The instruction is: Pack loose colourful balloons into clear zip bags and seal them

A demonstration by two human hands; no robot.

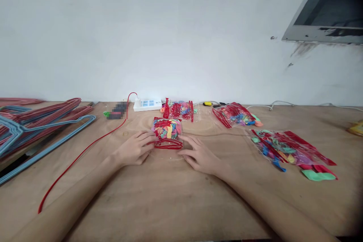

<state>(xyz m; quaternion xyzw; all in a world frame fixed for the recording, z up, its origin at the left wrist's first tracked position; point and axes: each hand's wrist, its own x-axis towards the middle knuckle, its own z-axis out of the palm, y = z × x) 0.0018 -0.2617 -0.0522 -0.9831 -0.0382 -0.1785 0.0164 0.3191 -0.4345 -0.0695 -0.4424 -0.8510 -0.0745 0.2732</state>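
Observation:
A clear plastic bag with red print [167, 129], filled with colourful balloons, lies flat on the wooden table [170, 204] between my two hands. My left hand [137, 147] touches the bag's lower left side with its fingertips, the fingers bent and slightly apart. At the lower right side of the same bag is my right hand [200, 155], its fingers spread, fingertips at the edge. Neither hand is closed around the bag. Just behind it lies another balloon bag [180, 109].
Two more balloon bags [234, 114] [289, 146] lie to the right, with loose balloons [319, 174] beside them. Hangers [51, 128] are piled at the left. A red cable [82, 153] runs to a white power strip [147, 104] by the wall.

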